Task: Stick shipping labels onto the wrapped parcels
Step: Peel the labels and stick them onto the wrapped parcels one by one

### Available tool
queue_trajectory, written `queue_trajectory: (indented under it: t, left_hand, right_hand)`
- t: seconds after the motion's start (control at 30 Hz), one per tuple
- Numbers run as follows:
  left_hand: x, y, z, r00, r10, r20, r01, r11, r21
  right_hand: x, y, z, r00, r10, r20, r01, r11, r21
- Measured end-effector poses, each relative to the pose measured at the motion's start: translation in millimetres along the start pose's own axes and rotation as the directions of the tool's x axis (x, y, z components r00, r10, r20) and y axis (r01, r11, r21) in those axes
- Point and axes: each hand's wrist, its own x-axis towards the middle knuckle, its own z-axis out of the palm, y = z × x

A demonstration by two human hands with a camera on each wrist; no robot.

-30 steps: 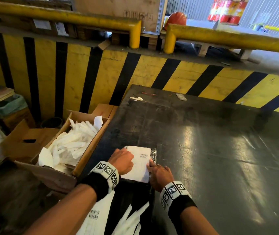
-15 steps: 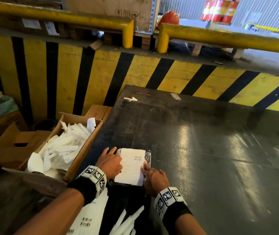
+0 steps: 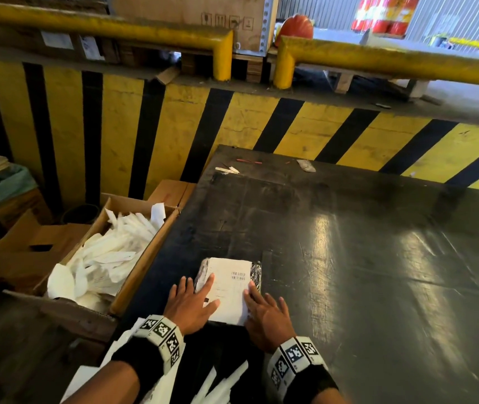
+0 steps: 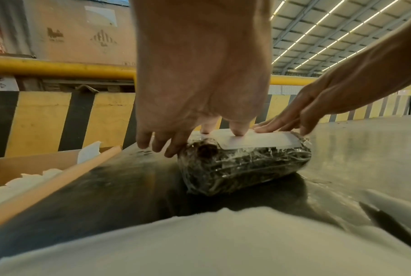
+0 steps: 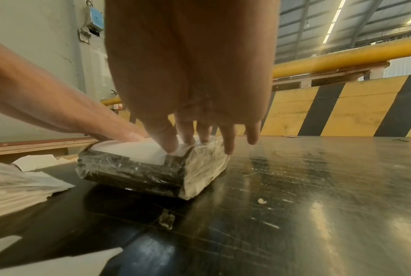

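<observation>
A small parcel [image 3: 257, 272] wrapped in clear film over dark contents lies near the front edge of the black table [image 3: 348, 258]. A white shipping label [image 3: 229, 287] with a barcode covers its top. My left hand [image 3: 191, 301] lies flat with straight fingers on the label's left side and the parcel's left edge. My right hand [image 3: 264, 310] presses with spread fingers on the label's right side. In the left wrist view the parcel [image 4: 244, 164] shows under the label [image 4: 256, 141]. In the right wrist view the parcel [image 5: 152, 168] carries the label [image 5: 131, 149].
An open cardboard box [image 3: 145, 258] holding several white backing strips [image 3: 107, 258] stands left of the table. Loose white label sheets [image 3: 220, 386] lie at the near edge. Small scraps [image 3: 228, 169] rest at the table's far edge, below the yellow-black barrier [image 3: 174, 126].
Both hands went from curled at the label's near edge to flat with spread fingers on it. The label now lies smooth on the parcel.
</observation>
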Motion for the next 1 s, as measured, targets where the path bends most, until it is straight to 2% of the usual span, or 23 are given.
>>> queue_trajectory:
  t: [0.17, 0.4, 0.57, 0.67, 0.8, 0.87, 1.0]
  left_hand:
    - [17.5, 16.2, 3.4, 0.998, -0.01, -0.057, 0.005, 0.996, -0.094]
    - [41.0, 43.5, 3.5, 0.992, -0.094, -0.082, 0.073, 0.969, -0.238]
    - [49.0, 41.9, 3.7, 0.997, -0.078, -0.023, 0.068, 0.956, -0.286]
    - [48.1, 38.7, -0.6, 0.998, -0.054, -0.04, 0.038, 0.946, -0.322]
    - [40.5, 36.2, -23.8, 0.991, -0.043, -0.124, -0.004, 0.934, -0.358]
    - [31.7, 36.8, -41.8, 0.977, -0.012, -0.215, -0.067, 0.931, -0.358]
    - [5.3, 40.3, -64.5, 0.906, 0.042, -0.421, -0.237, 0.874, -0.424]
  right_hand:
    - [7.7, 15.3, -7.4, 0.998, 0.06, 0.014, -0.06, 0.998, 0.026]
    - [35.1, 40.0, -8.4, 0.977, 0.212, -0.025, -0.199, 0.946, 0.258]
    - [48.2, 40.2, -3.2, 0.99, 0.142, 0.013, -0.131, 0.875, 0.466]
    - [47.9, 38.3, -7.1, 0.994, 0.108, 0.034, -0.109, 0.83, 0.547]
    - [38.4, 32.3, -15.8, 0.993, 0.103, -0.056, -0.046, 0.784, 0.619]
    - [29.0, 25.3, -23.2, 0.984, 0.131, -0.118, -0.017, 0.739, 0.674]
    - [-5.5, 7.7, -48.7, 0.942, 0.137, -0.308, 0.144, 0.661, 0.736]
